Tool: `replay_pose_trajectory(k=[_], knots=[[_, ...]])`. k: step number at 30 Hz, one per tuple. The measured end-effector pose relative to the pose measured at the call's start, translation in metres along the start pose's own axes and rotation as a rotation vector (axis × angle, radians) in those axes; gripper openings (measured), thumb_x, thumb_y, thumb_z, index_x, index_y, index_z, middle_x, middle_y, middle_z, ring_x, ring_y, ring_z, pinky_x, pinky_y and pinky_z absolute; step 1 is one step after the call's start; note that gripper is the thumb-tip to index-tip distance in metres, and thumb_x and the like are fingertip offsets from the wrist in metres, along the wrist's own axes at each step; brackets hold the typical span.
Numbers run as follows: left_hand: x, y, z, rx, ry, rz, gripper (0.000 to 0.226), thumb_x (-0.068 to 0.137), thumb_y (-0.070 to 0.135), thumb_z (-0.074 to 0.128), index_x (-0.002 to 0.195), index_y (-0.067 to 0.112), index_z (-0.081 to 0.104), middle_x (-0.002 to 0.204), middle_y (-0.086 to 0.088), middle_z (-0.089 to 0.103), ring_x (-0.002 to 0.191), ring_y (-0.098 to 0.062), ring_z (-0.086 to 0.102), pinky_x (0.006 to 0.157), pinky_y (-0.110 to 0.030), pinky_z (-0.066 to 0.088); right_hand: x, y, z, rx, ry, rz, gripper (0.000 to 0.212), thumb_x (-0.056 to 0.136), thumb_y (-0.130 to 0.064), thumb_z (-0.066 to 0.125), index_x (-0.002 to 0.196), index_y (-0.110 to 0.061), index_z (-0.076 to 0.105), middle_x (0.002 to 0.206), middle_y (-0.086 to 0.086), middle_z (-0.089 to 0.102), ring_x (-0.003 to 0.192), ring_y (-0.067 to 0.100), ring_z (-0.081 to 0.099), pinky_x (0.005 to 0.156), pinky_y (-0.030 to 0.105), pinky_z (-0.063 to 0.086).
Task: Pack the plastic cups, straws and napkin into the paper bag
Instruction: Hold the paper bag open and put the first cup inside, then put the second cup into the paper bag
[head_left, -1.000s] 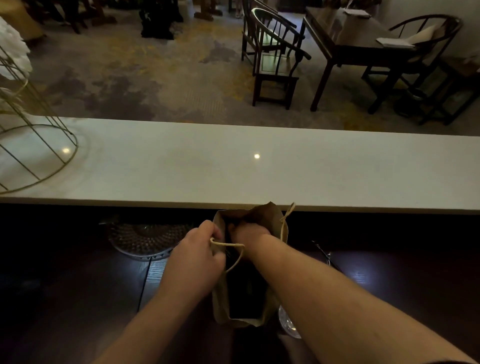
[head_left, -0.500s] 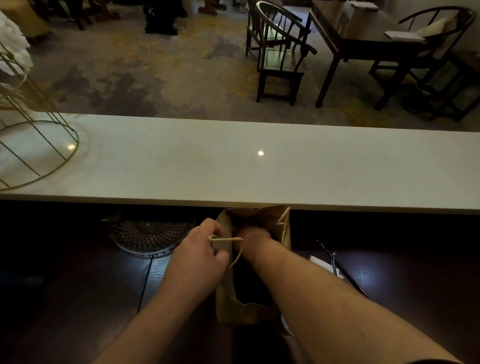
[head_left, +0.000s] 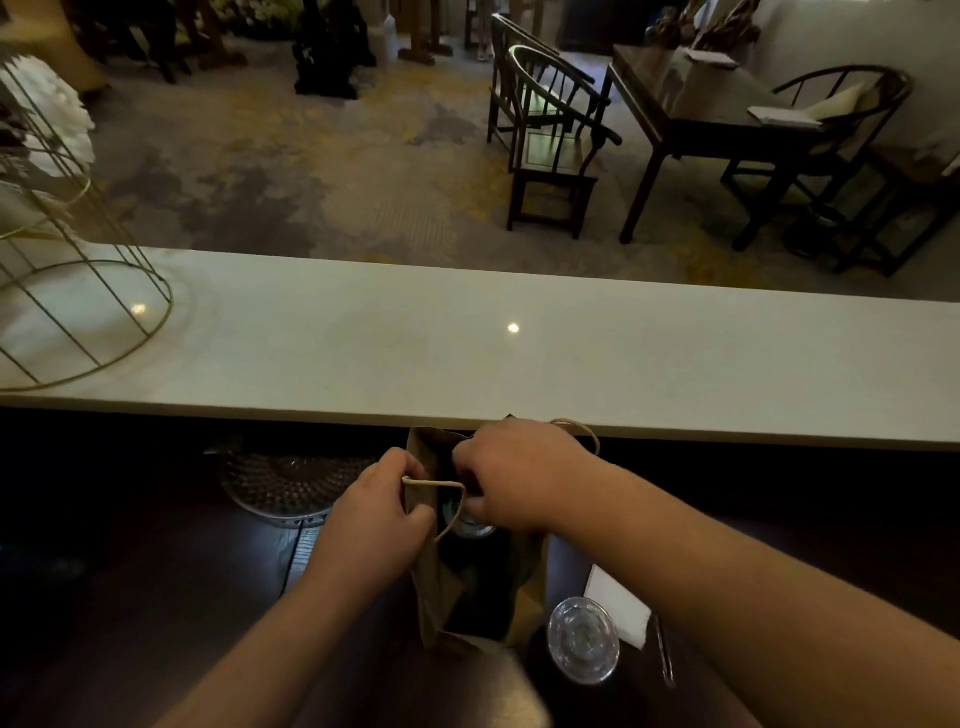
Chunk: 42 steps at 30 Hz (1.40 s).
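Note:
A brown paper bag (head_left: 434, 597) stands open on the dark counter, close in front of me. My left hand (head_left: 371, 525) pinches its near rim and string handle. My right hand (head_left: 511, 475) is at the bag's mouth, closed on a clear plastic cup (head_left: 472, 527) whose lid shows just under the fingers. A second lidded plastic cup (head_left: 583, 638) stands on the counter right of the bag. Beside it lie a white napkin (head_left: 621, 605) and a dark straw (head_left: 665, 652), partly hidden by my right forearm.
A white raised ledge (head_left: 519, 343) runs across just beyond the bag. A gold wire stand (head_left: 78, 291) sits on its left end. A round patterned glass dish (head_left: 283, 486) lies left of the bag. Chairs and a table stand on the carpet beyond.
My right hand, deep inside the bag before, has risen to the bag's mouth, where a cup lid now shows. The left hand keeps its grip. The view tilted down, revealing the second cup and napkin.

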<state>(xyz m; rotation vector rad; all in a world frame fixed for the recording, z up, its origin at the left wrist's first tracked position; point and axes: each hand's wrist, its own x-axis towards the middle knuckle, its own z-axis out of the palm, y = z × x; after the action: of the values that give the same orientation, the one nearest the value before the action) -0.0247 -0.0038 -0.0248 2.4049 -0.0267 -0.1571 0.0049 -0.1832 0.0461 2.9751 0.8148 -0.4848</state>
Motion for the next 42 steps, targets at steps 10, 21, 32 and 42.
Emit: replay_pose_trajectory(k=[10,21,32,42], knots=[[-0.001,-0.007,0.002,-0.044,-0.030,-0.008,0.021,0.079,0.019,0.070,0.087,0.030,0.054,0.081,0.004,0.066,0.067,-0.013,0.061,0.058,-0.034,0.048,-0.081,0.023,-0.027,0.091,0.329,0.080,0.025,0.092,-0.052,0.055,0.105,-0.031,0.061,0.090,-0.011,0.056,0.086,0.011,0.051,0.073,0.032,0.049],[-0.004,0.000,0.005,0.002,-0.035,0.023,0.024,0.078,0.019,0.072,0.088,0.030,0.053,0.078,0.003,0.065,0.064,-0.018,0.061,0.061,-0.037,0.051,-0.112,0.054,0.063,0.165,0.083,0.345,0.058,0.080,-0.061,0.064,0.129,-0.033,0.051,0.116,-0.008,0.057,0.107,0.019,0.055,0.084,0.036,0.051],[-0.005,-0.007,0.005,-0.016,-0.028,0.016,0.026,0.080,0.016,0.070,0.095,0.032,0.056,0.085,0.004,0.066,0.068,-0.019,0.064,0.064,-0.041,0.056,-0.109,0.030,0.184,0.204,-0.267,0.383,0.110,0.068,-0.064,0.082,0.156,-0.030,0.024,0.147,0.006,0.044,0.126,0.034,0.051,0.096,0.047,0.051],[-0.003,-0.012,0.005,-0.018,-0.025,0.027,0.026,0.080,0.017,0.070,0.096,0.032,0.055,0.084,0.005,0.065,0.068,-0.019,0.063,0.064,-0.041,0.057,-0.102,0.023,0.189,0.162,-0.345,0.421,0.097,0.071,-0.044,0.088,0.148,-0.022,0.034,0.139,0.012,0.046,0.119,0.037,0.054,0.091,0.049,0.053]])
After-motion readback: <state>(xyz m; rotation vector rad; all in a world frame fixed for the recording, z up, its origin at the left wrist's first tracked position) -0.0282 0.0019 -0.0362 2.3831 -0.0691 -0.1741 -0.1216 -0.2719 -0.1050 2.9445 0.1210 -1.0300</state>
